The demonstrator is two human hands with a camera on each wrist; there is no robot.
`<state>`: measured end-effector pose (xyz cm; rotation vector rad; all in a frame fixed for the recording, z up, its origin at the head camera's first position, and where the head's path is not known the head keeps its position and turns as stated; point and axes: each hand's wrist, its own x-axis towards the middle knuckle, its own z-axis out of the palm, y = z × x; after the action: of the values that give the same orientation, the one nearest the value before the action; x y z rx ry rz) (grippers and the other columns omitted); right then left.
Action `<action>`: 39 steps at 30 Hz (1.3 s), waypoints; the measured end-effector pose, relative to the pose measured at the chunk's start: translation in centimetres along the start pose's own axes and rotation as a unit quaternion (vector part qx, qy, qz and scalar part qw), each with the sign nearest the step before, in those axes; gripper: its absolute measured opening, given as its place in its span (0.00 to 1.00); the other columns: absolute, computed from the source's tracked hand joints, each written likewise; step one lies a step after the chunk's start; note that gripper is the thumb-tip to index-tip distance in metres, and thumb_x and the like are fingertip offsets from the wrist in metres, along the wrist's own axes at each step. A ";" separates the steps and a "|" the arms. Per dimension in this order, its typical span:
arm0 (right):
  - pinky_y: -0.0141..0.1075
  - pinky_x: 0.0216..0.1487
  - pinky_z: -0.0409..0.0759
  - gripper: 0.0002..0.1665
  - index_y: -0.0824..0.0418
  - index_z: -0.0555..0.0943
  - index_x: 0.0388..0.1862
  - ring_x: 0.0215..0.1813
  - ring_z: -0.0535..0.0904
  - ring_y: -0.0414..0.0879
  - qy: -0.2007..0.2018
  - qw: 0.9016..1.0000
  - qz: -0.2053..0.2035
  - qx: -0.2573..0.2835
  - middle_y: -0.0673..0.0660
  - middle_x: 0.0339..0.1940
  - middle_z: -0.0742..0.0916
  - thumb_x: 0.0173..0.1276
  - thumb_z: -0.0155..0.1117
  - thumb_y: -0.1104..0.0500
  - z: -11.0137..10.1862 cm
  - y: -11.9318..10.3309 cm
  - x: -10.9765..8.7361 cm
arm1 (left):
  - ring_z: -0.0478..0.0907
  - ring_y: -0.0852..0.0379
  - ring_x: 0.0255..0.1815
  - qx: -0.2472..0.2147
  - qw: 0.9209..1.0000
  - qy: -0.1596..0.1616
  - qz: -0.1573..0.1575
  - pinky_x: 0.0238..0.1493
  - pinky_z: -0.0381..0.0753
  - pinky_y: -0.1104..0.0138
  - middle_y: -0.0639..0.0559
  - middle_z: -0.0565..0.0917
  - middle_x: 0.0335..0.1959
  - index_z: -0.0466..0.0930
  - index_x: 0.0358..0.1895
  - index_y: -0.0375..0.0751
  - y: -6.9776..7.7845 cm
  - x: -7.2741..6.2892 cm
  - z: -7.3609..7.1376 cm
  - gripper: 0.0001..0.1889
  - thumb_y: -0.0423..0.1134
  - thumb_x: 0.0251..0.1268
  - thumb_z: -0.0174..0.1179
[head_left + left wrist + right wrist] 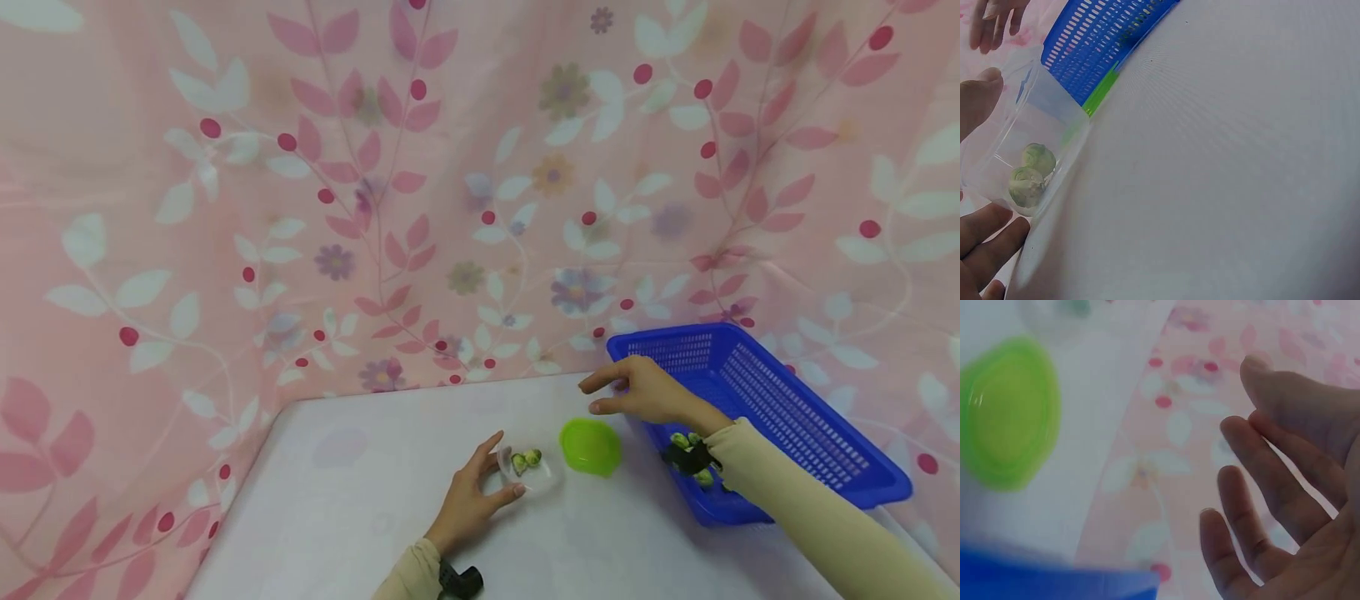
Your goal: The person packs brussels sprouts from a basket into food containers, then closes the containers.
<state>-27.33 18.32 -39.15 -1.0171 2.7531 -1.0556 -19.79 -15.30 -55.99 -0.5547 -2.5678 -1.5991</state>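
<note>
My left hand (471, 498) holds a small clear plastic container (543, 477) on the white table, thumb on its near side and fingers round the far side. Two Brussels sprouts (1027, 186) lie together inside it, as the left wrist view shows through the wall. Just right of it stands a bright green bowl (591, 447), with nothing visible inside. My right hand (647, 392) hovers over the left edge of the blue basket (806, 417), behind and right of the bowl. Its fingers are relaxed and spread, with nothing between them in the right wrist view (1285, 481).
More Brussels sprouts (703, 478) lie in the near left corner of the blue basket, partly hidden by the right wrist's black camera mount (688, 457). A pink floral curtain (465, 183) hangs behind the white table (337, 500).
</note>
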 end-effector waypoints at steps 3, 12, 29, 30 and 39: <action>0.47 0.58 0.85 0.17 0.50 0.92 0.55 0.61 0.86 0.54 0.019 0.999 0.027 0.007 0.50 0.54 0.93 0.68 0.79 0.52 -1.5 0.9 -0.9 | 0.81 0.48 0.72 -0.004 1.000 0.000 -0.004 0.77 0.68 0.43 0.49 0.83 0.71 0.60 0.84 0.51 -0.1 -0.1 -0.1 0.48 0.54 0.65 0.76; 0.40 0.55 0.88 0.21 0.51 0.90 0.59 0.61 0.87 0.56 0.047 0.994 0.096 0.009 0.54 0.56 0.92 0.71 0.76 0.46 -5.0 4.9 -3.9 | 0.80 0.48 0.72 -0.002 1.000 0.001 -0.007 0.77 0.68 0.43 0.47 0.83 0.71 0.60 0.84 0.56 0.3 -0.1 -0.5 0.47 0.53 0.66 0.75; 0.59 0.60 0.85 0.25 0.62 0.89 0.60 0.64 0.85 0.65 -0.055 0.992 0.111 -0.002 0.60 0.57 0.92 0.69 0.78 0.50 -5.7 9.8 -6.4 | 0.79 0.47 0.73 -0.009 1.000 0.005 -0.013 0.77 0.68 0.40 0.46 0.82 0.70 0.60 0.83 0.66 0.3 0.1 -0.8 0.45 0.52 0.66 0.75; 0.60 0.61 0.84 0.25 0.63 0.88 0.60 0.64 0.85 0.67 -0.060 0.992 0.110 0.000 0.61 0.57 0.91 0.69 0.78 0.51 -5.6 10.0 -6.5 | 0.79 0.47 0.73 -0.012 1.000 0.004 -0.014 0.77 0.68 0.41 0.45 0.82 0.71 0.59 0.83 0.67 0.3 0.1 -0.7 0.46 0.51 0.66 0.76; 0.55 0.56 0.87 0.24 0.67 0.89 0.56 0.60 0.87 0.66 -0.114 0.987 0.112 -0.008 0.65 0.56 0.91 0.65 0.80 0.55 -4.9 12.1 -7.7 | 0.79 0.46 0.73 -0.019 1.000 -0.002 -0.016 0.76 0.70 0.44 0.45 0.81 0.71 0.60 0.84 0.62 0.1 0.2 -0.2 0.46 0.51 0.67 0.75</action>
<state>-29.37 32.43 -44.26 -0.7529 2.6160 -0.8312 -19.93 -15.34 -55.75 -0.5230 -2.5673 -1.6618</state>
